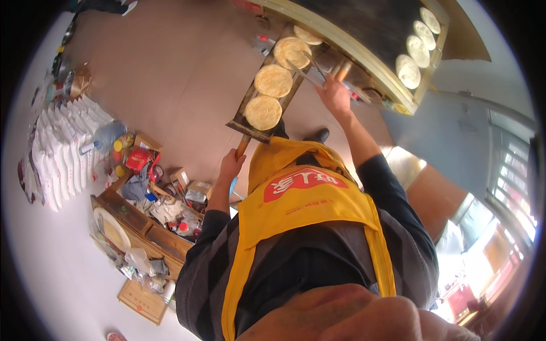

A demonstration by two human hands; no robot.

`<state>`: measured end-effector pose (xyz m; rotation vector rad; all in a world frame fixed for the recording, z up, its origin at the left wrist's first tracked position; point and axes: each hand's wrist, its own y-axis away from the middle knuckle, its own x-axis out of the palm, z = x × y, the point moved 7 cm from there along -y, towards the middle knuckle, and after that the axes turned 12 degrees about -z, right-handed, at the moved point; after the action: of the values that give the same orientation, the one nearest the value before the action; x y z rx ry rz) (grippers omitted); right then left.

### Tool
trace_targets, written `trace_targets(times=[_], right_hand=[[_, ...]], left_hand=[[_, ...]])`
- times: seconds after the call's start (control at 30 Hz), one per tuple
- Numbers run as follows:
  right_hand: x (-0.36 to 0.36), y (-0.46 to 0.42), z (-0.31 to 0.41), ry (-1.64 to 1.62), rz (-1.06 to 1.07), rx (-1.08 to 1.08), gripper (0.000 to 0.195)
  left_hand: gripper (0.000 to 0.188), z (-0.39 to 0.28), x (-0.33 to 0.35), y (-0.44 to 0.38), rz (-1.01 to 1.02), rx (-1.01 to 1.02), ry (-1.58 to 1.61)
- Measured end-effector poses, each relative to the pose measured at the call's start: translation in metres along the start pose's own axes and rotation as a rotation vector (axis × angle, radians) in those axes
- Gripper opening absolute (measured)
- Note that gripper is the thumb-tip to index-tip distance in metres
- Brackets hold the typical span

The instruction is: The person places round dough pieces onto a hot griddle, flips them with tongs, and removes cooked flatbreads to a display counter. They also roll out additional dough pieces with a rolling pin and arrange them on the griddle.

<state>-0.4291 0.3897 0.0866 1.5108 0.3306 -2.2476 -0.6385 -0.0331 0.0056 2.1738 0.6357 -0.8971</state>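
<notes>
My left hand (231, 165) grips the wooden handle (243, 146) of a long metal rack (291, 94). Several round, lightly browned flatbreads (273, 81) lie in a row along this rack, the farthest partly under the edge of a griddle (362, 53). In my right hand (335, 97) are metal tongs (313, 77), their tips at the second-farthest bread (292, 52). Just beyond that hand a short wooden handle (343, 71) sticks out; whether the hand touches it I cannot tell. Paler flatbreads (418, 51) line the right side of the griddle's dark top.
White sacks (64, 149) stand stacked at the left beside a blue water jug (109, 137). Nearer, a wooden cabinet (162, 241) stands beside cluttered boxes and bottles. A wooden board (143, 300) leans low at the left. Another person's leg and shoe (130, 7) show at the top left.
</notes>
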Motion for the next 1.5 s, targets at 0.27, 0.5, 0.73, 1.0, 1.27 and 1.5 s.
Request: trace_targets(times=[0.27, 0.5, 0.73, 1.0, 1.27, 1.5], right_hand=[[0.038, -0.030, -0.031, -0.044, 0.014, -0.003, 0.055], [0.000, 0.014, -0.039, -0.219, 0.031, 0.044, 0.041], [-0.006, 0.054, -0.008, -0.399, 0.015, -0.031, 0.044], [0.017, 0.023, 0.006, -0.162, 0.188, -0.142, 0.037], [0.002, 0.022, 0.017, -0.440, 0.355, -0.168, 0.032], [0.004, 0.022, 0.033, -0.418, 0.298, -0.180, 0.035]], left_hand=[[0.041, -0.001, 0.028, -0.008, 0.198, 0.024, -0.010], [0.041, 0.029, 0.041, -0.032, 0.455, -0.007, -0.188], [0.040, 0.005, -0.004, -0.027, 0.277, -0.035, -0.132], [0.038, -0.002, 0.002, -0.005, 0.110, 0.017, -0.043], [0.037, -0.012, -0.005, 0.002, 0.036, -0.002, 0.022], [0.039, -0.009, -0.008, 0.003, 0.058, -0.028, -0.004]])
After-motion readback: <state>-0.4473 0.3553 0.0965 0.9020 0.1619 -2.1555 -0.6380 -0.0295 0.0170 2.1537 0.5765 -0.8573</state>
